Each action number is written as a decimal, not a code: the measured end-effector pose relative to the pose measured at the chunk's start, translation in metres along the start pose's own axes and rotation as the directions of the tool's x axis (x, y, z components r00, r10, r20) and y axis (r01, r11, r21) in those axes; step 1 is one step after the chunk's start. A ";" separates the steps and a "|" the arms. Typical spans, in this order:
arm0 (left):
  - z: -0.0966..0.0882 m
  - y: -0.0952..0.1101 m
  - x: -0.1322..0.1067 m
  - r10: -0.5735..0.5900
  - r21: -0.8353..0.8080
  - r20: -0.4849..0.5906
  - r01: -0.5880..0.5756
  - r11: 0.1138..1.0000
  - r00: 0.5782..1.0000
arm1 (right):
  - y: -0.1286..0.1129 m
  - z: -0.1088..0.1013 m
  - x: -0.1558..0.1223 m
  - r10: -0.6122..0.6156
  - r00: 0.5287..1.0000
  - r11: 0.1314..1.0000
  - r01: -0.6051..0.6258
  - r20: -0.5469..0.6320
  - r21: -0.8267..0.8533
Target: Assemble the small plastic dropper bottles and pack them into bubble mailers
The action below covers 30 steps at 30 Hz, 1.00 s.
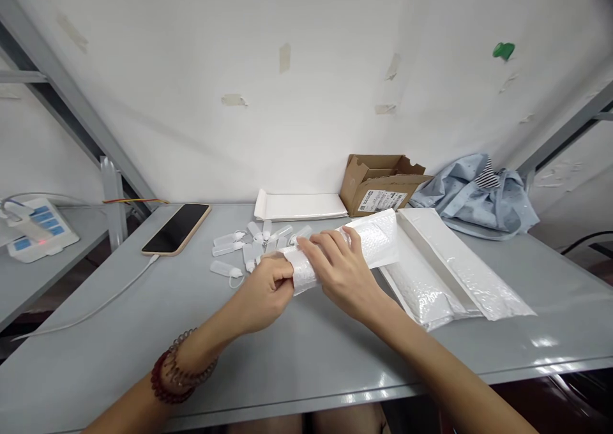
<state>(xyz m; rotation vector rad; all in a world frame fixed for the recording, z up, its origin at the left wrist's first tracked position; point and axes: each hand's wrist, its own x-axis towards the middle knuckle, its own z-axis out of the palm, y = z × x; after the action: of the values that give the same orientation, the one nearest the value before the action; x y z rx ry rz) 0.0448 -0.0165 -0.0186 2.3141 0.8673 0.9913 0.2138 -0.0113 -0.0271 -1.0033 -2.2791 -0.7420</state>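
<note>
A white bubble mailer [380, 237] is held a little above the table between both hands. My left hand [272, 287] is closed at the mailer's left end, its fingers curled at the edge and partly hidden. Across the top of the mailer lies my right hand [341, 265], its fingers bent over the bubbled surface and gripping it. Behind the hands, several small clear plastic squeeze bottles [227, 269] lie scattered. To the right, more white bubble mailers [428, 287] rest on the table, one overlapping another.
A phone [177, 230] with a white cable lies at left, near a power strip [43, 230] on a neighbouring surface. Against the wall stand a flat white mailer [301, 205], an opened cardboard box [383, 185] and a crumpled light-blue cloth [479, 198]. The grey table's [287, 383] front edge is close.
</note>
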 end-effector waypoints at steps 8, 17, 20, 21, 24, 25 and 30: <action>-0.047 -0.001 0.001 -0.273 -0.210 0.061 0.280 0.937 0.960 | 0.018 -0.008 0.001 0.064 0.997 0.997 -0.065 -0.031 -0.048; -0.097 -0.058 -0.020 -0.685 0.545 0.096 0.538 0.643 0.722 | 0.037 -0.009 0.001 0.169 0.986 0.981 -0.168 0.001 -0.097; -0.085 -0.061 -0.022 -0.694 0.620 0.161 0.476 0.624 0.701 | 0.035 -0.007 0.001 0.162 0.986 0.983 -0.158 0.035 -0.092; -0.082 -0.059 -0.022 -0.698 0.634 0.181 0.461 0.621 0.693 | 0.034 -0.007 0.001 0.161 0.986 0.984 -0.157 0.047 -0.090; -0.084 -0.045 -0.020 -0.697 0.604 0.308 0.433 0.669 0.648 | 0.034 -0.006 0.001 0.162 0.984 0.984 -0.156 0.076 -0.083; -0.088 -0.038 -0.020 -0.672 0.550 0.377 0.430 0.716 0.637 | 0.033 -0.006 0.000 0.163 0.983 0.984 -0.157 0.082 -0.080; -0.100 -0.011 -0.021 -0.414 0.003 0.505 0.478 0.879 0.758 | 0.029 -0.005 0.000 0.149 0.983 0.988 -0.145 0.104 -0.043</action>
<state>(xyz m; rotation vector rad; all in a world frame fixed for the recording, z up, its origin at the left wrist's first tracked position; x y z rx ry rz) -0.0464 -0.0069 0.0276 1.9636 1.0277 0.2173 0.2374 0.0020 -0.0157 -1.2405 -2.2586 -0.6833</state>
